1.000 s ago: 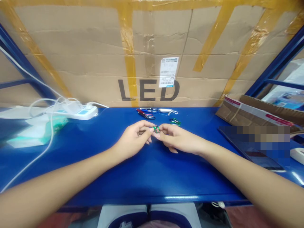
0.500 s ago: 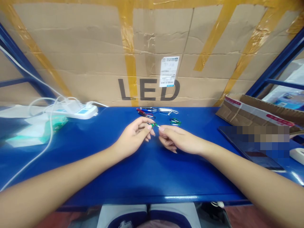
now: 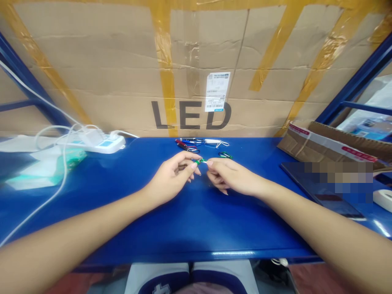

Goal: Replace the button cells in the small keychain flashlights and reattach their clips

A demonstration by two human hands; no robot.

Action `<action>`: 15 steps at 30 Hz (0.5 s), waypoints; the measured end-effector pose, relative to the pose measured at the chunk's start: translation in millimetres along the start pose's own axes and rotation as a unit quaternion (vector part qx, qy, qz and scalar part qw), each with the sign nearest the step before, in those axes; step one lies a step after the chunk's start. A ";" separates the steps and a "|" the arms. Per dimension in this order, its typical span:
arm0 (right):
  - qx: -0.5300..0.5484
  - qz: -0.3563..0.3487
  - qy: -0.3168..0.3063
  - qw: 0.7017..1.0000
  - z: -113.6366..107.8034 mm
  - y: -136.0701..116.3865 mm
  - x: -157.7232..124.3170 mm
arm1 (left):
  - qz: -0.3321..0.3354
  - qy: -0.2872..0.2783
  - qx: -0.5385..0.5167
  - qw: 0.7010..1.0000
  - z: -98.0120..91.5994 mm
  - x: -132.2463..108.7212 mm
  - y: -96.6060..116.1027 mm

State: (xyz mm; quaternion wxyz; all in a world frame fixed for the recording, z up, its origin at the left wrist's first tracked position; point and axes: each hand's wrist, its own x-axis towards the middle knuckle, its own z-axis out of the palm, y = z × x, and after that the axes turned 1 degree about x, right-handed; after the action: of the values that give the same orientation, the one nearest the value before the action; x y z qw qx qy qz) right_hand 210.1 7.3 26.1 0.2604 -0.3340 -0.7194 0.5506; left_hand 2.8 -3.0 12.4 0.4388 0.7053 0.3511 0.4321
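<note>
Head view, single entry.

1. Left hand (image 3: pixel 173 176): I logged it with thumb and forefinger pinched on one end of the green clip (image 3: pixel 200 161) and the other fingers curled under. A fingertip grip suited so small a piece.
2. Right hand (image 3: pixel 230 178): it met the left at the midline, thumb and forefinger tips closed on the clip's other end as far as I could see and the remaining fingers tucked. With one hand on each end the piece was steadied from both sides.
3. Green clip: it was held between the two hands, just over the table (image 3: pixel 196 222) and not resting on it. It was too small for me to read its shape.
4. Spare clips (image 3: pixel 226 154): green, on the table just behind the right hand, within easy reach.
5. Pens (image 3: pixel 187 145): a small red and silver cluster, laid near the box (image 3: pixel 116 81) and apart from the hands.
6. Box: large cardboard, taped yellow, printed "LED", with a white label (image 3: pixel 217 92). It stood along the table's far edge as a backstop.
7. Power strip (image 3: pixel 102 143): white, far left. Its cable (image 3: pixel 63 175) ran toward the near edge, well clear of the hands.
8. Carton (image 3: pixel 309 143): open, far right, with a dark panel (image 3: pixel 309 185) lying in front of it.
</note>
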 end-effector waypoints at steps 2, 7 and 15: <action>0.012 -0.002 -0.020 1.000 -0.9 1.1 0.2 | -0.007 0.005 -0.012 1.000 0.8 -0.1 1.2; 0.005 -0.024 -0.036 0.999 0.0 1.9 0.1 | -0.041 -0.004 -0.031 0.999 2.1 0.2 1.3; -0.076 -0.031 0.010 0.997 2.1 -0.4 -1.1 | -0.017 -0.007 0.056 0.998 0.5 -3.4 1.6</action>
State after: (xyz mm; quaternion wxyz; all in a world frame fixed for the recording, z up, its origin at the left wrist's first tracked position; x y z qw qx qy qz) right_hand 209.1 5.1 25.9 0.2585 -0.3355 -0.7668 0.4823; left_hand 2.1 -6.7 12.7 0.4080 0.7257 0.3837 0.3996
